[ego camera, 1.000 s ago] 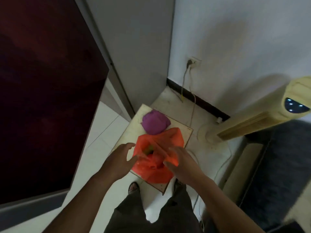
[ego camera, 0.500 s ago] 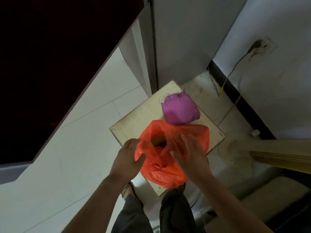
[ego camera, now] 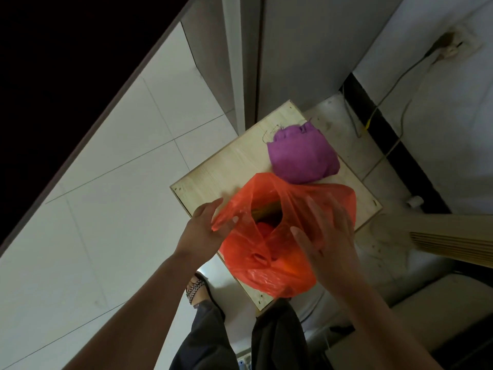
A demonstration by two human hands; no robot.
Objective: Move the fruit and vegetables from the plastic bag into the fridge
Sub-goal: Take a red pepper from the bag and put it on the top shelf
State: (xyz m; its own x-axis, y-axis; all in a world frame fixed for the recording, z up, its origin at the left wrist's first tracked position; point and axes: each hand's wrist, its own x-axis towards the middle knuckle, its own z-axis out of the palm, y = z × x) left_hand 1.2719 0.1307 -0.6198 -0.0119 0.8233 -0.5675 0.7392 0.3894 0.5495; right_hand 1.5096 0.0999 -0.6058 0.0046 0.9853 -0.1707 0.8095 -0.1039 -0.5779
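1. Since half a second ago the view has tipped further down and closed in: the orange plastic bag [ego camera: 269, 252] and the wooden board [ego camera: 213, 180] under it fill more of the picture, and the wall socket [ego camera: 450, 48] now sits at the upper right edge.
2. The left hand [ego camera: 205, 231] has kept its hold on the bag's left rim. Its thumb and fingers [ego camera: 213, 206] are pinched on the thin plastic, pulling that edge outward.
3. The right hand [ego camera: 325, 236] was over the mouth before; it now lies flat on the bag's right side with its fingers [ego camera: 314, 209] spread apart and gripping nothing.
4. The bag's mouth gapes between the 2 hands, just right of the left fingertips and just left of the right thumb.
5. Inside that opening lie a yellow-green item [ego camera: 266, 210] and, below it, a red-orange round item [ego camera: 262, 228]; what they are cannot be told.
6. Beyond the right fingers, touching the bag's far edge, sits a purple cloth bundle [ego camera: 301, 156] on the same board.
7. The grey fridge door [ego camera: 301, 49] stands past the board, well beyond both hands.
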